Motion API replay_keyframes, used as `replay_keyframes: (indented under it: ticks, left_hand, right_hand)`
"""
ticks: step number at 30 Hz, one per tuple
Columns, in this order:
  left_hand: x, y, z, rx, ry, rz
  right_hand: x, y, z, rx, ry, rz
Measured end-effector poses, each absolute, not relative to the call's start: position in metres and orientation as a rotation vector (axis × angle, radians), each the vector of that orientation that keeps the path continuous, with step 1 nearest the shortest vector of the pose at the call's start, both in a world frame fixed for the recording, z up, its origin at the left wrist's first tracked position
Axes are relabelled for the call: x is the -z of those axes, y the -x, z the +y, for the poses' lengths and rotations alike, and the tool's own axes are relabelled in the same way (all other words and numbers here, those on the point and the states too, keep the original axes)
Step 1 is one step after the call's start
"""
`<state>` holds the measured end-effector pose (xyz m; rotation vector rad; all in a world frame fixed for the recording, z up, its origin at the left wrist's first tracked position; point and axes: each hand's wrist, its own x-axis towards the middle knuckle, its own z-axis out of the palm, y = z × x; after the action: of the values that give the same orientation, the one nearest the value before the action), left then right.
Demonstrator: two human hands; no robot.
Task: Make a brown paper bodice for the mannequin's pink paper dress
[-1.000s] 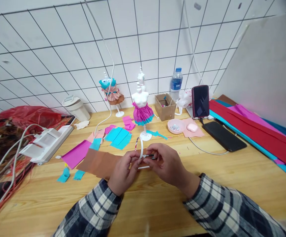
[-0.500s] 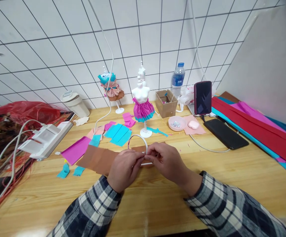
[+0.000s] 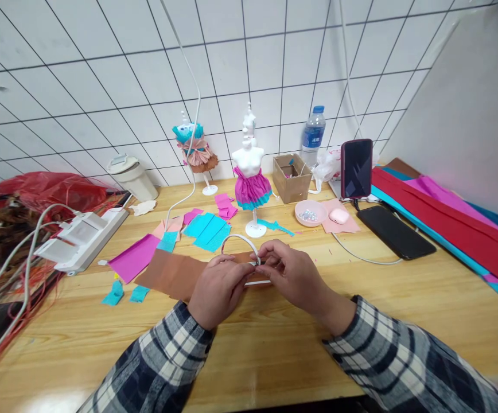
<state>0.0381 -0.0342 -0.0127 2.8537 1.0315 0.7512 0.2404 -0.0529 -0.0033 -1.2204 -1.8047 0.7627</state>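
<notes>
1. We have the white looped band point(image 3: 254, 249) right at our fingertips, its arc standing up toward 11 o'clock from where our hands meet.
2. Our right hand point(image 3: 291, 281) has thumb and forefinger pinched together on the band's near end; a small dark bit between them is too small to name.
3. Our left hand point(image 3: 217, 291) is curled, thumb and forefinger drawn in beside that same end, but we cannot tell whether they grip it.
4. Brown crepe paper point(image 3: 169, 275) reaches out from under our left hand toward 9 o'clock, and our hands cover part of it. A straight white strip point(image 3: 257, 283) lies at 6 o'clock, just below our fingertips.
5. Straight beyond, at 12 o'clock, we see the mini dress form point(image 3: 249, 158) in a magenta and turquoise skirt point(image 3: 252, 189).
6. Turquoise paper pieces point(image 3: 208, 232) lie at 11 o'clock, the cardboard box point(image 3: 292, 182) stands at 1, and the pink dish point(image 3: 302, 219) of beads point(image 3: 308, 215) sits between 1 and 2.
</notes>
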Motion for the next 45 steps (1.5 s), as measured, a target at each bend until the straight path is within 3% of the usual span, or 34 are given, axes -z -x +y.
replay_keyframes:
  ticks: [9, 20, 34, 41, 45]
  left_hand:
    - [0.011, -0.041, -0.035, -0.805, -2.758, 1.040]
    - [0.010, -0.041, -0.035, -0.841, -2.507, 1.123]
    - [0.005, -0.035, -0.030, -0.770, -2.366, 1.113]
    - [0.010, -0.027, -0.022, -0.833, -2.207, 1.454]
    - [0.018, 0.012, 0.008, -0.917, -2.115, 1.866]
  right_hand:
    - [0.007, -0.242, -0.051, -0.690, 1.275, -1.752]
    - [0.008, -0.251, -0.045, -0.336, 1.119, -1.891]
    - [0.006, -0.248, -0.049, -0.303, 1.184, -2.003]
    - [0.002, -0.241, -0.058, -0.134, 1.059, -2.080]
    - [-0.008, -0.262, -0.048, -0.355, 1.201, -1.865]
